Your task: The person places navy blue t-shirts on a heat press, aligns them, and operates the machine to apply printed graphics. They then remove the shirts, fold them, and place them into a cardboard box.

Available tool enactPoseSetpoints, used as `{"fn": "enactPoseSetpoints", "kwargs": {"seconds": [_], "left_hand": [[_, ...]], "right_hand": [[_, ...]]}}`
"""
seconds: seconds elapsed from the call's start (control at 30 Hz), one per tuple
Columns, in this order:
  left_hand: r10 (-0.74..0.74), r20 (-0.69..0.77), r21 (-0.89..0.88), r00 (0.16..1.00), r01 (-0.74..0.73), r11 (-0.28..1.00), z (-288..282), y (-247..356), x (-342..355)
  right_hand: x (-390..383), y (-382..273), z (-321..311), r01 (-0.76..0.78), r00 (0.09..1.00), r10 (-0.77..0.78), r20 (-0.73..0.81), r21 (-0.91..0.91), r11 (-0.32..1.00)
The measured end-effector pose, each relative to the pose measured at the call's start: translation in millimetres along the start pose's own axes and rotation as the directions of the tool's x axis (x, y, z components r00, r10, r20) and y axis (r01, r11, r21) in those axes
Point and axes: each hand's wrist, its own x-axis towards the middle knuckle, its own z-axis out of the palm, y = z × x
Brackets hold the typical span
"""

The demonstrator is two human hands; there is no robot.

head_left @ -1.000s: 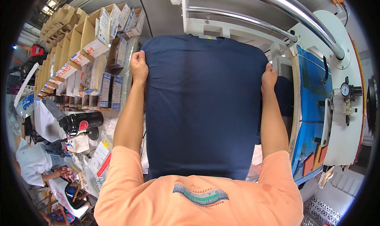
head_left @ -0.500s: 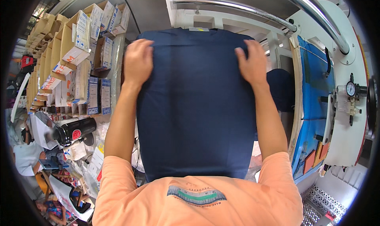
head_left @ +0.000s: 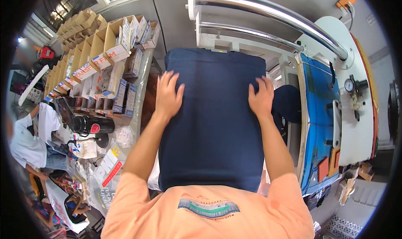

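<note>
A navy blue cloth garment (head_left: 211,126), which looks like a T-shirt, lies spread nearly flat over a flat bed before me. Its far edge carries a small pale label (head_left: 219,51). My left hand (head_left: 168,96) rests along the garment's left side, palm down, fingers stretched out. On the opposite side my right hand (head_left: 261,97) lies with its fingers bent a little and apart at the right edge. Neither hand has cloth gripped between its fingers, as far as shows. The bed under the garment is hidden.
Chrome rails (head_left: 268,17) cross beyond the garment. To the right stand a blue panel (head_left: 320,88) and a white machine body with a gauge (head_left: 349,86). Left are cardboard boxes (head_left: 86,59) and a black bottle (head_left: 94,125). Dark cloth (head_left: 287,100) hangs beside the bed. Another person sits far left.
My view has shifted, showing more of the rails and boxes. Both hands have slid nearer to me along the garment's sides, the left one inward onto the cloth.
</note>
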Motion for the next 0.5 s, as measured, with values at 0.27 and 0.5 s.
{"fn": "enactPoseSetpoints", "kwargs": {"seconds": [0.27, 0.5], "left_hand": [[-0.580, 0.066, -0.134, 0.812, 0.583, 0.801, -103, 57, -220], [-0.558, 0.150, -0.035, 0.816, 0.568, 0.822, -120, 55, -243]], "right_hand": [[-236, -3, -125, -0.663, 0.740, 0.662, 0.121, -0.038, 0.748], [-216, -13, -132, -0.446, 0.801, 0.516, 0.305, -0.271, 0.853]]}}
